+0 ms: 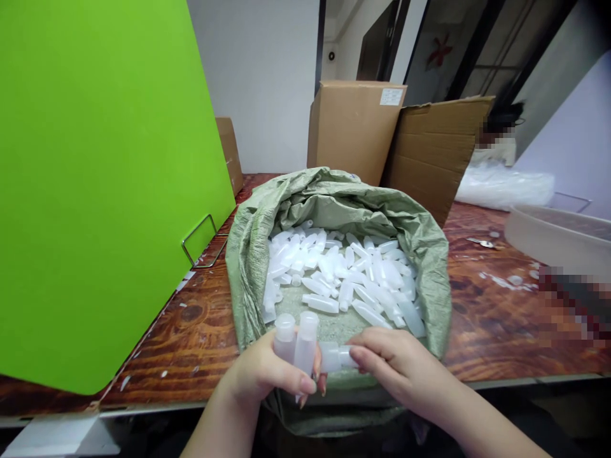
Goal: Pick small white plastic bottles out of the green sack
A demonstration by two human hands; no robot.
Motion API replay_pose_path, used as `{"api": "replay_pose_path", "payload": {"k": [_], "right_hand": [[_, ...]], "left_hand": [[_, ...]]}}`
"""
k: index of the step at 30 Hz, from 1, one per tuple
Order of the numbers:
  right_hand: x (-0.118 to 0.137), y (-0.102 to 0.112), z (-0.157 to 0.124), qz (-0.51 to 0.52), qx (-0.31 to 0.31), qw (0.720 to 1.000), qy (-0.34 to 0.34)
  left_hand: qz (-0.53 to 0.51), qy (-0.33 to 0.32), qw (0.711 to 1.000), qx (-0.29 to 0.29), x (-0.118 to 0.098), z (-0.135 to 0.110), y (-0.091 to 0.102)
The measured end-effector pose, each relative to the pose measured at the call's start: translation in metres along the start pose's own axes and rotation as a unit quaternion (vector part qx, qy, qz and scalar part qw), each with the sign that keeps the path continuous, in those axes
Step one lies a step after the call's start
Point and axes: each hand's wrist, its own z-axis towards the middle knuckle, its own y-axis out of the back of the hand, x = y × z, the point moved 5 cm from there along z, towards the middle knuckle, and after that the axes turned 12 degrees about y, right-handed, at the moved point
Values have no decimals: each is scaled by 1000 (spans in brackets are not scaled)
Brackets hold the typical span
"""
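A green woven sack (248,254) stands open on the wooden table (191,331), with several small translucent plastic bottles (353,280) piled inside. My left hand (267,372) grips two upright bottles (296,340) side by side at the sack's near rim. My right hand (396,362) pinches a third bottle (334,356), held sideways with one end against the pair in my left hand.
A large bright green board (95,178) on a wire stand (203,245) leans at the left. Cardboard boxes (356,127) stand behind the sack. At the right are a plastic bag (506,187) and a round pale basin (558,238). White scraps dot the table.
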Motion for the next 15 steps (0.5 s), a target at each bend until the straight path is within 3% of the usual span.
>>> {"api": "replay_pose_path", "payload": {"k": [2, 5, 9, 13, 15], "right_hand": [[-7, 0, -1, 10, -23, 999, -38], [-6, 2, -4, 4, -71, 997, 5], [-12, -6, -9, 46, -15, 998, -39], [-6, -4, -9, 35, -63, 997, 6], [-7, -8, -9, 49, -42, 998, -10]], "left_hand": [[19, 3, 1000, -13, -2, -1, -1], [13, -3, 1000, -20, -5, -2, -2], [23, 8, 1000, -18, -5, -1, -3], [29, 8, 999, -15, -5, -1, -4], [44, 13, 999, -10, -4, -1, -6]]}}
